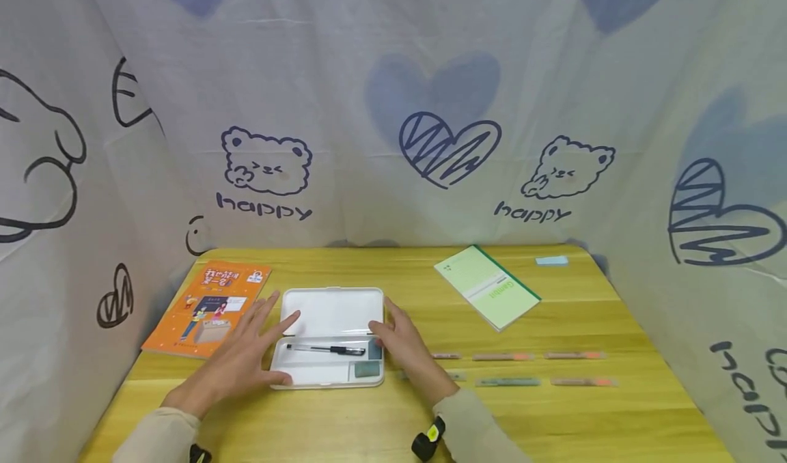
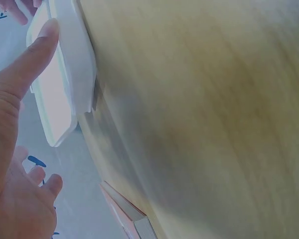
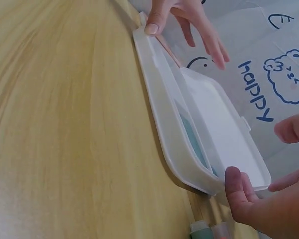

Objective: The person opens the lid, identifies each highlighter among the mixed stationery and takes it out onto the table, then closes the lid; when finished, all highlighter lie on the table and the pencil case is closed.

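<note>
A white pencil case [image 1: 332, 311] lies with its lid folded back on the table. Inside it are a black-capped clear pen [image 1: 326, 349] and a grey-green block [image 1: 367, 369], with another greenish piece behind the block. My left hand [image 1: 236, 354] spreads its fingers at the case's left side, its thumb touching the front left corner. At the opposite side, my right hand [image 1: 408, 347] has its fingers against the right edge, near the hinge. The right wrist view shows those fingertips [image 3: 234, 181] touching the case's end. Neither hand grips anything.
An orange book [image 1: 209, 309] lies left of the case, partly behind my left hand. A green notebook [image 1: 488, 287] and a small light-blue piece [image 1: 551, 261] lie at the back right. Several slim stick-like items [image 1: 507, 382] form two rows to the right. Printed curtains [image 1: 356, 197] surround the table.
</note>
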### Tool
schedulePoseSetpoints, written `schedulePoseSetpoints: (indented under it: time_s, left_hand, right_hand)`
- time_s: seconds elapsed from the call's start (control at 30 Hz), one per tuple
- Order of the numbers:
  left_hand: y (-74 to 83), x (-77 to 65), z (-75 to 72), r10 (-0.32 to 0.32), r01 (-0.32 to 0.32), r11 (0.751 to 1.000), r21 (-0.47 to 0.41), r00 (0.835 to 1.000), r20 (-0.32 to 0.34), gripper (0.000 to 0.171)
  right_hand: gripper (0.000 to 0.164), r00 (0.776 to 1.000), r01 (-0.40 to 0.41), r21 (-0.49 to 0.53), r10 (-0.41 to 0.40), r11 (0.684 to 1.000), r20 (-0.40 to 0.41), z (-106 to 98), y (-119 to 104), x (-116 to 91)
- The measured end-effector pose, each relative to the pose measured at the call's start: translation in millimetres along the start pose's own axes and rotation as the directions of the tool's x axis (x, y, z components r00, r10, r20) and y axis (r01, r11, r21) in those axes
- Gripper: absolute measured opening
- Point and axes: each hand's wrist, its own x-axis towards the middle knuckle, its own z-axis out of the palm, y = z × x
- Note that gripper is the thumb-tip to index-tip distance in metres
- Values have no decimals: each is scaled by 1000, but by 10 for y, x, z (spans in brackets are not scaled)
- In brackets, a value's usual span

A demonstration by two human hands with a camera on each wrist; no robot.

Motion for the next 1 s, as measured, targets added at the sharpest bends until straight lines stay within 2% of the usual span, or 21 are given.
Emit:
schedulePoseSetpoints:
  time_s: [0.1,0.27,0.47,0.6,0.73,0.87,0.93,1.0]
  left_hand:
    - [1,-13,10,-1,1,1000,-28,1000,1,113]
    - [3,-16,22,1,-1,1000,13,1000,-31,124]
    - [-9,-10,29,10,-7,998,67,999,-53,138]
    - [-4,-22,36,46,-39,995,94,996,-73,135]
    - [13,-85,74,99,-83,990,117,986,-131,126]
    - [46,-200,103,159,-127,982,141,956,-248,112]
    - [72,-264,98,151,-128,987,95,938,-312,93]
    - [99,-312,82,102,-114,993,-13,930,-354,65]
  right_hand:
    - [79,999,-35,10,35,999,8,8,-7,4]
    - [75,999,-35,76,36,996,-8,21,8,3]
    - [53,998,6,168,4,986,-57,42,29,-24]
    - [39,994,2,188,19,982,-110,66,18,-55]
    - [39,988,-7,183,35,983,-149,86,18,-72]
    - [36,990,17,132,2,991,-141,54,22,-130]
    - [32,994,47,60,-41,997,-103,10,27,-178]
    - [31,994,95,-58,-97,994,-40,-44,35,-225]
